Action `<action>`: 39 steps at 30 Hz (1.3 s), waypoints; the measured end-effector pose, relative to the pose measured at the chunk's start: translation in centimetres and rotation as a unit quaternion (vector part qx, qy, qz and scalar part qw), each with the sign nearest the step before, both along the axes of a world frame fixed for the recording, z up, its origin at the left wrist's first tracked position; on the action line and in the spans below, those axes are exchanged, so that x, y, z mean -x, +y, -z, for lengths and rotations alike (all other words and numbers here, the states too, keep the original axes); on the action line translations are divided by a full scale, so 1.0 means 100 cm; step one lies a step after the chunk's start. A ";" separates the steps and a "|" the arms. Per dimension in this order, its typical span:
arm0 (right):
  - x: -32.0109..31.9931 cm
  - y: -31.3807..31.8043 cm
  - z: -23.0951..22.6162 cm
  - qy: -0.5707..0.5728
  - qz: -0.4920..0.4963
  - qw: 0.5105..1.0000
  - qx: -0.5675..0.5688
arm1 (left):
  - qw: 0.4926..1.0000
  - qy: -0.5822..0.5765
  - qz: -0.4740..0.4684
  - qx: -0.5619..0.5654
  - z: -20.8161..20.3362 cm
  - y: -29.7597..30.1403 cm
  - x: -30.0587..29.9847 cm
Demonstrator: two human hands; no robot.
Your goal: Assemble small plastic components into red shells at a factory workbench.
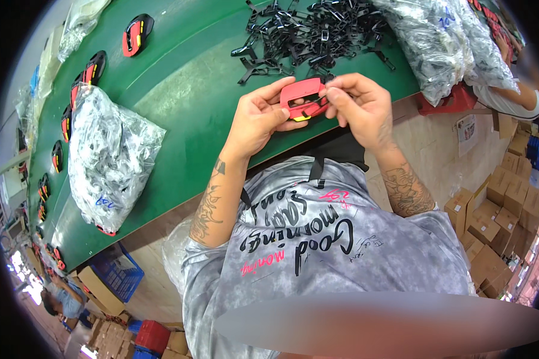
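Note:
My left hand grips a red plastic housing by its left end, thumb in front and fingers behind. The housing has a long opening in its middle, a yellow piece on its lower edge and black at its upper right. At the right end of the housing, my right hand is closed in a pinch. A thin black plastic piece runs from those fingertips into the opening; its full shape is hidden. Both hands are just above the near edge of the green table. Beyond them lies a heap of black plastic clips.
Clear bags of parts, a left bag and a right bag, flank the work spot. Red-and-black housings line the table's far left side. A co-worker's arm shows at far right. Cardboard boxes stand on the floor.

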State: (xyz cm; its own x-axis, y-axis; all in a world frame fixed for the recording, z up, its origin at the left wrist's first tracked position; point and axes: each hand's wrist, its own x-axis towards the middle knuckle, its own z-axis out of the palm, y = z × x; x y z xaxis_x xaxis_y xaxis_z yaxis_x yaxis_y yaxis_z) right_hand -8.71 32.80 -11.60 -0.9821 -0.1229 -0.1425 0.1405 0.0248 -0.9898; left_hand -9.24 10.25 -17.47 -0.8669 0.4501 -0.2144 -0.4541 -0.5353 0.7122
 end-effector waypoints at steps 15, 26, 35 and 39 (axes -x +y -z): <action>-0.011 -0.032 0.033 0.093 0.128 0.987 0.014 | 1.000 -0.002 -0.011 -0.005 0.000 0.001 -0.005; -0.006 -0.036 0.015 0.351 0.076 0.884 -0.300 | 0.996 0.017 -0.086 0.028 0.007 -0.002 -0.005; 0.008 -0.033 0.023 0.098 0.042 0.984 -0.143 | 0.990 0.074 -0.122 0.023 0.013 -0.002 -0.012; 0.015 -0.050 0.037 0.209 0.057 0.963 -0.158 | 0.987 0.068 -0.136 0.047 0.018 -0.011 -0.009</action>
State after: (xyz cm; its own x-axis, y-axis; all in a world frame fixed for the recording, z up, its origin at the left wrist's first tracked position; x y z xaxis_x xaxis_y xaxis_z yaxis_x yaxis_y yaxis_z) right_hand -10.18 27.78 -15.30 -0.9663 -0.0265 0.2562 -0.2496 0.3424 -0.9058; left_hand -8.34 9.17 -19.30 -0.9766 0.1801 -0.1178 -0.1995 -0.5522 0.8095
